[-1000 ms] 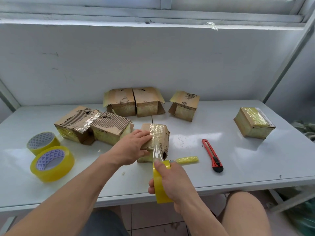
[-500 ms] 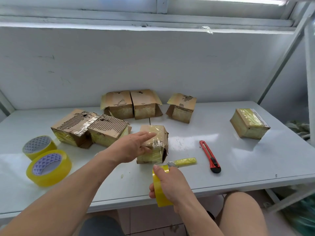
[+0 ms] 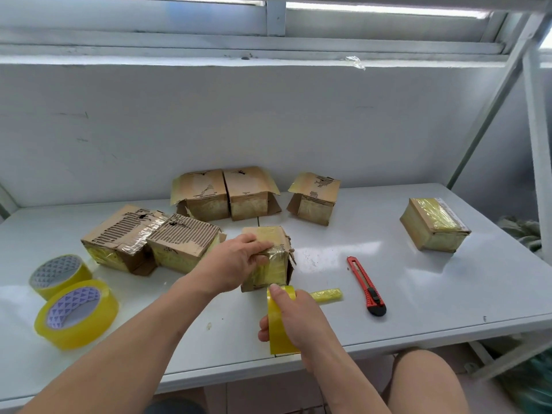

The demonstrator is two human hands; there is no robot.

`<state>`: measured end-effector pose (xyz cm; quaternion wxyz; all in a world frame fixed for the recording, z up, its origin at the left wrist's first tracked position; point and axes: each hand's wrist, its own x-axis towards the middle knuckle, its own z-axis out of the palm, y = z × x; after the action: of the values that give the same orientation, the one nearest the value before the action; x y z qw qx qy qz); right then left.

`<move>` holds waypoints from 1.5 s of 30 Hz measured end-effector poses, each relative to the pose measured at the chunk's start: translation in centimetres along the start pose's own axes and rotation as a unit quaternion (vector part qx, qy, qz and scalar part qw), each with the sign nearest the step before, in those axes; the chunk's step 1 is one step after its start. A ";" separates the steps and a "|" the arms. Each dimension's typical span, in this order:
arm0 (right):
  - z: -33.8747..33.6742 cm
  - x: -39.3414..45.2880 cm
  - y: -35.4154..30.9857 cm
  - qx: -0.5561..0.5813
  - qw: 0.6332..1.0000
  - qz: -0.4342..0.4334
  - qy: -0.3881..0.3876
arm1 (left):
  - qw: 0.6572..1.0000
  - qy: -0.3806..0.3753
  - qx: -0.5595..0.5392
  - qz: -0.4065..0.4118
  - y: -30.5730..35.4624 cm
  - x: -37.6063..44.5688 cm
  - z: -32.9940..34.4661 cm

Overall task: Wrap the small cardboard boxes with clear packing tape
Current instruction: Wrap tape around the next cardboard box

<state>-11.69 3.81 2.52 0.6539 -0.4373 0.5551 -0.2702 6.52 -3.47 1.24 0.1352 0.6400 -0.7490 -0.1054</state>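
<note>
Left hand (image 3: 239, 265) clamps the box (image 3: 268, 258) steady; just below it, right hand (image 3: 295, 318) grips the tape roll (image 3: 277, 324), keeping the strip taut.

My white surface (image 3: 448, 294) carries seven small cardboard boxes (image 3: 313, 197), one of them (image 3: 434, 224) well apart at far right. Two tape rolls (image 3: 76, 313) lie at left; a red utility knife (image 3: 366, 285) and a yellow wad (image 3: 326, 294) lie near the middle.

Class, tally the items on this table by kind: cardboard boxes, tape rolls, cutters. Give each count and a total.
Cardboard boxes: 7
Tape rolls: 3, one held in the right hand
Cutters: 2
Total: 12
</note>
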 end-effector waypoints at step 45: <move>-6.7 6.6 3.8 -0.612 0.760 -0.117 0.185 | 0.671 -0.060 -0.602 -0.429 6.2 -5.7 3.1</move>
<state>-17.03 -1.74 -4.07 0.0956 -0.7475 0.6570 -0.0233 0.49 3.05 -0.03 0.3857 0.6630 -0.1725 -0.6180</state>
